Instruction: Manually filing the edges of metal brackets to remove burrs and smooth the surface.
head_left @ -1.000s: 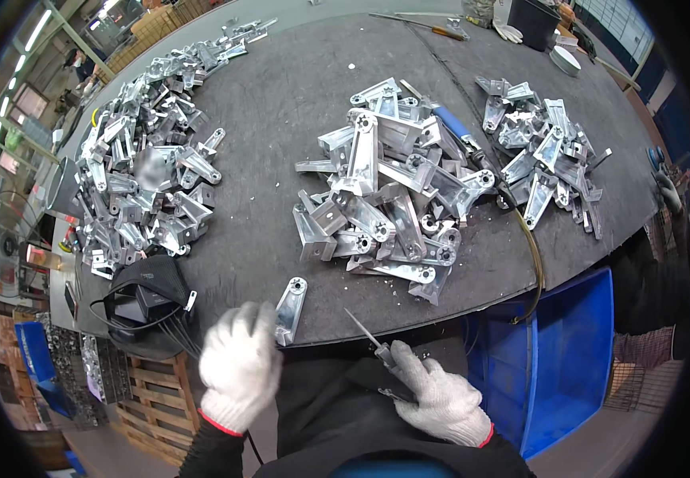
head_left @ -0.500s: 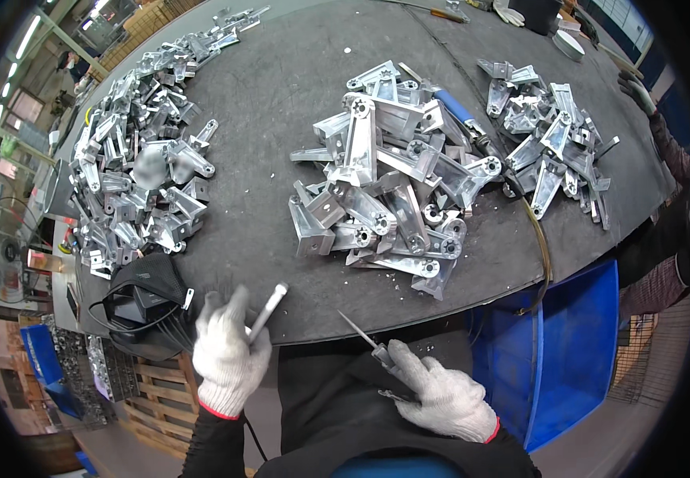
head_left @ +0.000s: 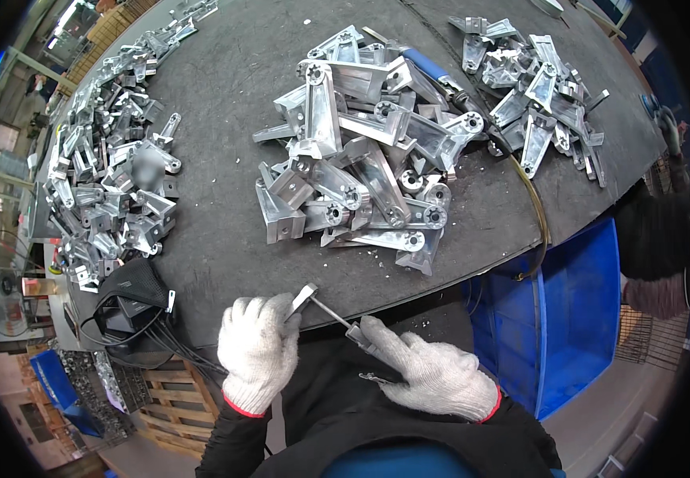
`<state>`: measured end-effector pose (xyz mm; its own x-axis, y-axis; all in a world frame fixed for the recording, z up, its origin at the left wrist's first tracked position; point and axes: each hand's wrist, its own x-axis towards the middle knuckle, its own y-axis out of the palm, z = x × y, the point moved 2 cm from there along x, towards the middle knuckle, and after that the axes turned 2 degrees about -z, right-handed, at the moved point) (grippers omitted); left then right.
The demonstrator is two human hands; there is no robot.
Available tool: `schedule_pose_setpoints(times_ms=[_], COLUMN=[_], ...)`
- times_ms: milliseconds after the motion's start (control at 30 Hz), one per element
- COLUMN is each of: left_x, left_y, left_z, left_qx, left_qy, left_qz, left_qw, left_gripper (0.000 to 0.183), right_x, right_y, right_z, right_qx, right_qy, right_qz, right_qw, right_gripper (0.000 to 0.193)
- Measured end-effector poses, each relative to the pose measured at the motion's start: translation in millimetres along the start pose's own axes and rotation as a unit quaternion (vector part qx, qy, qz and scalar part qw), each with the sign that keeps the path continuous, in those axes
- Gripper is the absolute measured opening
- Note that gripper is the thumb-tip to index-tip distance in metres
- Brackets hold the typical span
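1. The left hand (head_left: 259, 350), in a white knit glove with a red cuff, is curled shut around a small silver metal bracket (head_left: 303, 298); only the bracket's upper end shows above the fingers, just at the near edge of the dark round table (head_left: 225, 239).
2. The right hand (head_left: 433, 374), gloved the same way, is closed on the handle of a thin metal hand tool (head_left: 337, 315), with the index finger stretched along the shaft.
3. The tool's tip meets the bracket's exposed end, so the 2 hands sit close together, joined by the tool, in front of the person's dark clothing.
4. On the table beyond the hands lies a central heap of silver cast metal brackets (head_left: 361, 167), near but not touching the hands.
5. A second heap of smaller silver parts (head_left: 114, 175) spreads along the left side of the table, and a third heap of brackets (head_left: 532, 88) lies at the far right.
6. A blue plastic crate (head_left: 576, 319) stands below the table's right edge, and a black pouch with cables (head_left: 130, 291) rests at the near left rim.
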<state>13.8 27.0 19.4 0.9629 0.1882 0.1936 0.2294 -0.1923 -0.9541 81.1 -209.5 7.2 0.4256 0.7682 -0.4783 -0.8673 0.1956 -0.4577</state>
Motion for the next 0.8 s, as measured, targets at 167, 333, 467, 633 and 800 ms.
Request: schedule_pose_setpoints(times_ms=[167,333,467,633,800], left_x=[-5.4,-2.9,-3.9,3.7,1.6], left_y=[0.1,2.1,-3.1,-3.2,-9.9], left_z=[-0.9,-1.3,-6.9,-2.7,18.9], left_qx=[0.031,0.05,0.051,0.05,-0.303], left_qy=[0.027,0.029,0.054,0.081,-0.346], left_qz=[0.003,0.014,0.021,0.002,-0.118], left_qw=[0.999,0.998,0.997,0.995,0.88], left_gripper=[0.034,0.034,0.033,0.03,0.038], right_x=[15.5,5.0,-1.2,-2.1,-33.9], right_y=[-9.5,-23.3,-1.7,-22.7,-31.9], right_z=[10.6,16.0,24.0,31.4,14.3], right_qx=[0.405,0.367,0.045,-0.181,-0.058], right_qy=[0.091,0.092,-0.087,-0.035,0.021], right_qz=[0.139,0.094,-0.089,-0.034,-0.012], right_qw=[0.899,0.921,0.991,0.982,0.998], right_gripper=[0.103,0.106,0.093,0.083,0.086])
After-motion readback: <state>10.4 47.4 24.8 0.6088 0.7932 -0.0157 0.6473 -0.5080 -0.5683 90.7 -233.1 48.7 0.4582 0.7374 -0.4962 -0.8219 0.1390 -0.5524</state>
